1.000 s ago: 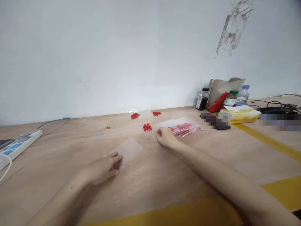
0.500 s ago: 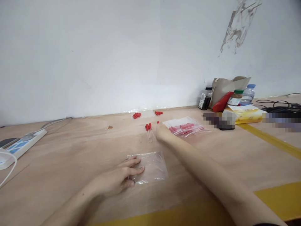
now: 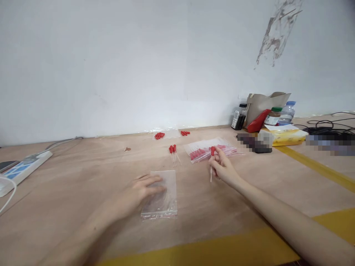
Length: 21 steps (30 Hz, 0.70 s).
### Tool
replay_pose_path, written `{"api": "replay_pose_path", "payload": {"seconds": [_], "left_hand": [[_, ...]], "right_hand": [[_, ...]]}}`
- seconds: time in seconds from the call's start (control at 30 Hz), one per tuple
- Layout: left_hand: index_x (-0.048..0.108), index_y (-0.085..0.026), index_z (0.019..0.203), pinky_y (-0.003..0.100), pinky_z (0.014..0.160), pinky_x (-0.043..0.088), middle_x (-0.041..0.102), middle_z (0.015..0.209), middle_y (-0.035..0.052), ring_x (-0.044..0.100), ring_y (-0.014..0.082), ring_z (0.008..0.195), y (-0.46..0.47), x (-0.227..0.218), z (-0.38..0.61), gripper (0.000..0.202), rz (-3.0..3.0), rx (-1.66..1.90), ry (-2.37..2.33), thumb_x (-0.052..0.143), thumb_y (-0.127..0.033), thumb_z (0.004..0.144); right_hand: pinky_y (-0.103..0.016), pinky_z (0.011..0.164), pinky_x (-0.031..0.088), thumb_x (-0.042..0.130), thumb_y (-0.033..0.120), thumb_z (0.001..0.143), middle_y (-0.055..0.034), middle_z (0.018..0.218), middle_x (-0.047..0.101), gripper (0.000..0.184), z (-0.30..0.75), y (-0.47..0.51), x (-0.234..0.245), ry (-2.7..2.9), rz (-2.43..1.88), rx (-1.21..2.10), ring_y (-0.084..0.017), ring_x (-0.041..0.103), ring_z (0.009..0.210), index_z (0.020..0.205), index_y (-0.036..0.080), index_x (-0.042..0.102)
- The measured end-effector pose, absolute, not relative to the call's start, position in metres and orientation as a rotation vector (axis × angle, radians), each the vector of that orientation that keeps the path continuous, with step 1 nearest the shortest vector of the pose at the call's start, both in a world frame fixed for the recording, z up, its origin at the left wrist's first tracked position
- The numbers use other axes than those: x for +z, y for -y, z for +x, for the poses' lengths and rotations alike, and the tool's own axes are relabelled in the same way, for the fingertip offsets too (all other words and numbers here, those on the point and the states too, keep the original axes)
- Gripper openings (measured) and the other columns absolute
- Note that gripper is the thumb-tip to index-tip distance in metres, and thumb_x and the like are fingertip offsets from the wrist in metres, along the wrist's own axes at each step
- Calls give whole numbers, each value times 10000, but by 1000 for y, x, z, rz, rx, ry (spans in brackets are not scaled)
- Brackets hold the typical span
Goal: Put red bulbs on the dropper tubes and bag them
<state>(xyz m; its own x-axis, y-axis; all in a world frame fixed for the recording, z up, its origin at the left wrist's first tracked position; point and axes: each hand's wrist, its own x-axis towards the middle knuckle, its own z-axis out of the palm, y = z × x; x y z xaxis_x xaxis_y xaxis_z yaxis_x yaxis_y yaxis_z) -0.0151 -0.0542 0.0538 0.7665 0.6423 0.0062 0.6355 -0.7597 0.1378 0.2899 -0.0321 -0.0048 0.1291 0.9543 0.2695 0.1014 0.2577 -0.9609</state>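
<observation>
My right hand (image 3: 225, 169) pinches a dropper (image 3: 212, 150) with a red bulb on top, its thin clear stem pointing down. Under the slightly blurred fingers of my left hand (image 3: 142, 188) lies a clear zip bag (image 3: 169, 194), flat on the table; those fingers are apart and grip nothing. Beyond the bag, a few more red-bulbed droppers (image 3: 172, 149) rest side by side. Just behind my right hand is a pile of clear bags (image 3: 216, 143) with red-bulbed droppers inside, partly covered by my fingers.
Loose red bulbs (image 3: 159, 136) and a second small group of bulbs (image 3: 185, 133) lie by the wall. A power strip (image 3: 27, 168) is at left. Bottles, a beige bag (image 3: 264, 103), a yellow packet (image 3: 290, 136) and black cables (image 3: 324, 127) stand at right. Yellow tape (image 3: 194, 249) marks the front.
My right hand has moved right and nearer, away from the loose droppers, with a dropper in its fingers. The zip bag under my left hand has turned from lying crosswise to lengthwise.
</observation>
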Motion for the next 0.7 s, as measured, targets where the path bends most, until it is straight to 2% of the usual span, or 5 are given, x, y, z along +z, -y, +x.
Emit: {"api": "replay_pose_path", "payload": {"seconds": [0.07,0.13,0.37,0.57,0.7], "left_hand": [[447,-373,1231,419,1015,262,244,1424,-22,240,248,1290,41,51,-23,361,2830,1,-824,396,-303,880],[389,-388,1265,444,1028,224,176,1443,-27,173,255,1311,34,44,-24,390,2804,-125,-766,399,-386,875],[487,-278,1222,478,920,324,571,1136,92,528,267,1024,43,38,-14,461,2843,11,-1341,293,-511,876],[237,-364,1341,498,1047,84,103,1458,8,71,288,1323,35,38,-27,601,2801,-83,-998,407,-577,805],[247,-371,1336,504,1048,74,112,1455,16,93,262,1324,41,17,-6,489,2742,-4,-1059,298,-524,874]], "right_hand": [[-158,287,277,499,285,698,113,567,408,729,289,35,-4,1209,-1108,927,-58,381,330,1315,218,116],[-150,267,279,518,283,691,115,562,418,737,287,40,-4,1209,-1087,974,-63,401,331,1311,234,123],[-155,284,351,571,308,698,103,602,457,659,281,55,-6,1234,-1074,1009,-64,451,366,1252,260,218],[-176,314,386,573,401,696,90,592,493,589,282,48,-14,1142,-1085,1024,-77,469,388,1178,227,283],[-226,411,461,600,433,670,66,620,553,541,283,46,-17,1001,-1075,1092,-100,536,448,1074,226,307]]}}
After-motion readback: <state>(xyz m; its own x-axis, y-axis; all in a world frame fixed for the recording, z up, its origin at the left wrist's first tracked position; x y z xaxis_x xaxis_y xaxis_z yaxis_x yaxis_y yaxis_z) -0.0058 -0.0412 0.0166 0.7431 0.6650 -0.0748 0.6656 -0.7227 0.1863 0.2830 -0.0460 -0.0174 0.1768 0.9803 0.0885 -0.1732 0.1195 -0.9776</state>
